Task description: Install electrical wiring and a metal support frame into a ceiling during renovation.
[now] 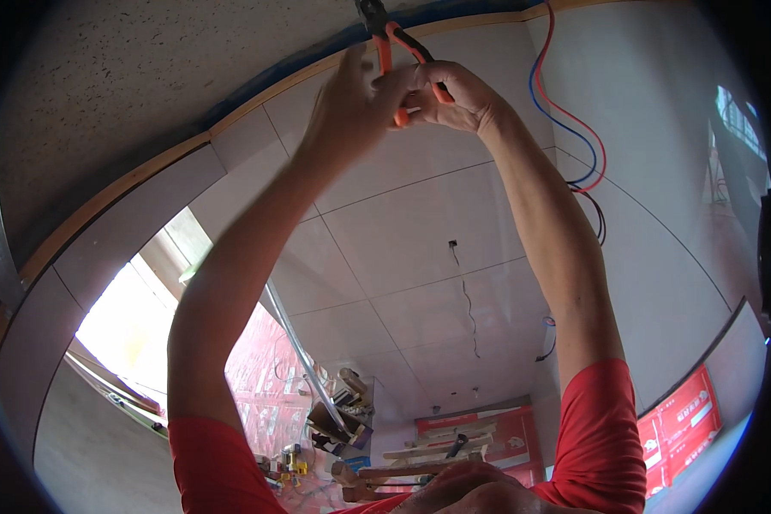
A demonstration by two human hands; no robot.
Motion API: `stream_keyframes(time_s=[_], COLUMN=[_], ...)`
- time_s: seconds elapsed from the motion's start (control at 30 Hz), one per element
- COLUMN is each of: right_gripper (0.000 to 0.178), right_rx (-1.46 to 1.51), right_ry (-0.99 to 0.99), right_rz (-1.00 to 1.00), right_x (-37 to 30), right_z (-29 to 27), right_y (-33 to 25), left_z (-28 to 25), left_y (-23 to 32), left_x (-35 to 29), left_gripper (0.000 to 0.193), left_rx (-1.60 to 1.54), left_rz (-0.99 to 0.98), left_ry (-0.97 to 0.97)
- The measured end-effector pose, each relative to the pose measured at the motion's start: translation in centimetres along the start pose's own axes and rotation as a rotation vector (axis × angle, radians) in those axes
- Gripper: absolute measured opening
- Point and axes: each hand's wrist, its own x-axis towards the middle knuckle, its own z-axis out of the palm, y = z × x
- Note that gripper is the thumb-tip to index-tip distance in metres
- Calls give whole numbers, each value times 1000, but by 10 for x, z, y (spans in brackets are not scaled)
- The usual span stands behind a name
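Note:
High overhead, a pair of pliers (385,58) with orange and black handles and a dark head points up at the ceiling edge. My right hand (456,96) is closed around its handles from the right side. Beside it on the left, my left hand (358,101) is raised against the handles and blurred by motion. Its fingers point upward near the plier head, and I cannot make out whether they pinch anything. What the plier jaws touch is cut off by the upper border.
Blue and red wires (593,141) hang in a loop down the tiled wall on the right. A wooden strip (274,86) runs along the ceiling edge. Below are a silver pole (304,355), wooden planks (420,469), a yellow tool (295,458) and red printed boxes (681,428).

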Motion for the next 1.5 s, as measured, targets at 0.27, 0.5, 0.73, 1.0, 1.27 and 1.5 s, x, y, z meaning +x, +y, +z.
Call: stream_keyframes(time_s=[0.27,0.5,0.73,1.0,1.27,1.5], right_gripper=[9,15,44,10,7,37], right_rx=[-904,-1356,-80,-940,-1120,-253], right_ry=[486,657,48,571,610,200], right_rz=[126,132,89,141,107,103], right_x=[6,20,5,11,23,-2], right_z=[15,45,16,32,26,23], right_y=[-7,-11,-8,-7,-6,-15], left_z=[-94,-126,-147,-149,-149,-144], left_y=[51,66,89,101,99,102], left_x=[-282,-443,-500,-522,-523,-516], left_gripper=[56,40,38,40,40,40], left_rx=[302,250,219,224,224,187], left_rz=[-113,-926,-1144,-1200,-1184,-1201], left_ry=[-252,49,217,158,171,166])
